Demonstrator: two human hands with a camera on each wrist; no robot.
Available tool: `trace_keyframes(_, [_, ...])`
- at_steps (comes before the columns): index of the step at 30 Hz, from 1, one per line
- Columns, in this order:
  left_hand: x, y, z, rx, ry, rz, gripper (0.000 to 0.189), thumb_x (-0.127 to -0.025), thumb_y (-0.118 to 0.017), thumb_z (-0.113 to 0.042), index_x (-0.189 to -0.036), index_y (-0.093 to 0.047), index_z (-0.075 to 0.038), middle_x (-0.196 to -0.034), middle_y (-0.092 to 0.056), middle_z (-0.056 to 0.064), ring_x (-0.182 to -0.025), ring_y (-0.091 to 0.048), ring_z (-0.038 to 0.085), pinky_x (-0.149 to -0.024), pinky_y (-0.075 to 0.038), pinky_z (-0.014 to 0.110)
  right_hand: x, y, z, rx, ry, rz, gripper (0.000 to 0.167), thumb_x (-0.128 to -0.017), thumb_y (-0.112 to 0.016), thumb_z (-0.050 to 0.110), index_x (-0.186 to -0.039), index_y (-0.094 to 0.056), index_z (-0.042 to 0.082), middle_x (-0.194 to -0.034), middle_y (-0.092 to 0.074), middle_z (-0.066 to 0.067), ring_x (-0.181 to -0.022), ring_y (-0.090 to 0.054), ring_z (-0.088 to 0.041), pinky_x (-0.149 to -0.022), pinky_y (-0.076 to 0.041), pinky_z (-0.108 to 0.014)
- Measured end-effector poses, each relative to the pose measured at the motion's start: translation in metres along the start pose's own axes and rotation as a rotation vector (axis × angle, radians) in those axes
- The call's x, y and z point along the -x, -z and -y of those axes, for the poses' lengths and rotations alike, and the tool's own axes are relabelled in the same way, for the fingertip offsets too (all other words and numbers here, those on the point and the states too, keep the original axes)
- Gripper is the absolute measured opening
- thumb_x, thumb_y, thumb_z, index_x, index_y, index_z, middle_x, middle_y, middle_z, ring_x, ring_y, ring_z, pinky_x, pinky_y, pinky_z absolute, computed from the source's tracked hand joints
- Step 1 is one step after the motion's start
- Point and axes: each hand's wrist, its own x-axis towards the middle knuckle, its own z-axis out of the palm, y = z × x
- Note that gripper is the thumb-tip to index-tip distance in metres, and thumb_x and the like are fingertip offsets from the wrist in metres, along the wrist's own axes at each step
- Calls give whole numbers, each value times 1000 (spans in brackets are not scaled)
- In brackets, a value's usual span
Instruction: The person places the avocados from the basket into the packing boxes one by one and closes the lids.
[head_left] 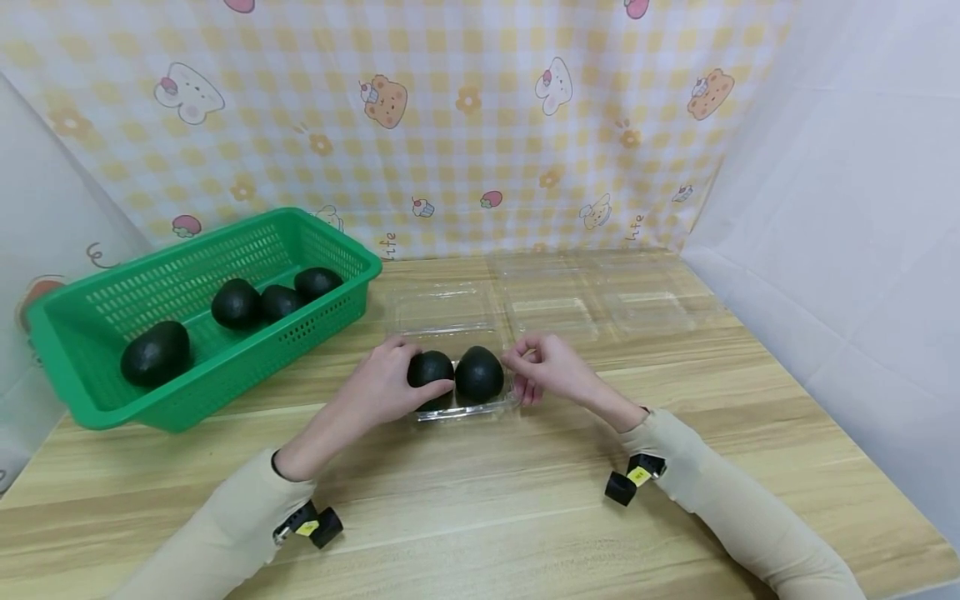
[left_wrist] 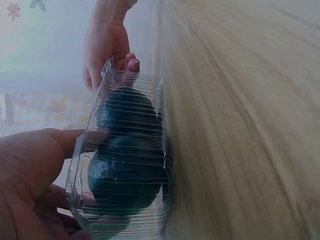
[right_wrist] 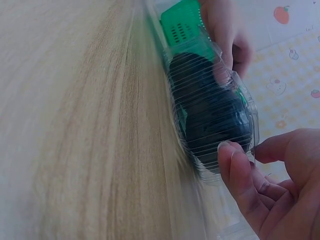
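Observation:
Two dark avocados sit side by side in a clear plastic clamshell box [head_left: 461, 411], whose lid [head_left: 442, 308] lies folded back behind it. My left hand [head_left: 386, 379] reaches over the box's left rim and grips the left avocado [head_left: 431, 369], thumb in front and fingers behind. The right avocado [head_left: 480, 375] stands beside it with its narrow end up. At the box's right side, my right hand [head_left: 551, 371] pinches the rim between thumb and fingers. In the right wrist view, its fingertips [right_wrist: 227, 150] lie against the ribbed wall.
A green plastic basket [head_left: 232, 371] with several avocados stands at the left. More open clear boxes [head_left: 555, 315] lie at the back right of the wooden table [head_left: 480, 517]. Behind the table hangs a yellow checked curtain [head_left: 465, 150], with white sheeting [head_left: 840, 208] at the right.

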Motion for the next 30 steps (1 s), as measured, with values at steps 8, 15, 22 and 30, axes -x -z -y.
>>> trace_keyframes(8, [1, 7, 1, 25, 0, 35, 65, -90, -73, -45, -121, -65, 11, -126, -60, 30, -115, -59, 43, -94, -51, 53, -1, 1, -1, 21, 7, 15, 24, -103, -60, 19, -96, -61, -4, -64, -68, -11, -50, -65, -27, -49, -56, -41])
trace_keyframes(15, [2, 12, 2, 85, 5, 23, 60, -91, -74, -43, -119, -67, 10, -113, -65, 24, -95, -64, 32, -82, -55, 47, 0, 1, 1, 39, 38, 43, 23, -103, -61, 16, -91, -59, -3, -63, -68, -14, -50, -65, -32, -49, -56, -45])
trace_keyframes(22, [1, 18, 6, 181, -18, -49, 45, -95, -72, -29, -115, -67, 11, -105, -68, 23, -83, -66, 27, -75, -57, 44, 1, 2, 1, 81, 41, 63, 24, -102, -61, 17, -86, -59, -1, -62, -67, -9, -51, -65, -30, -51, -57, -44])
trace_keyframes(30, [-1, 28, 16, 174, -4, -120, 30, -94, -69, -13, -113, -66, 10, -96, -65, 19, -81, -63, 28, -75, -54, 46, 3, 3, 3, 80, 23, 78, 22, -100, -63, 17, -86, -59, 0, -62, -67, -8, -52, -66, -28, -52, -57, -43])
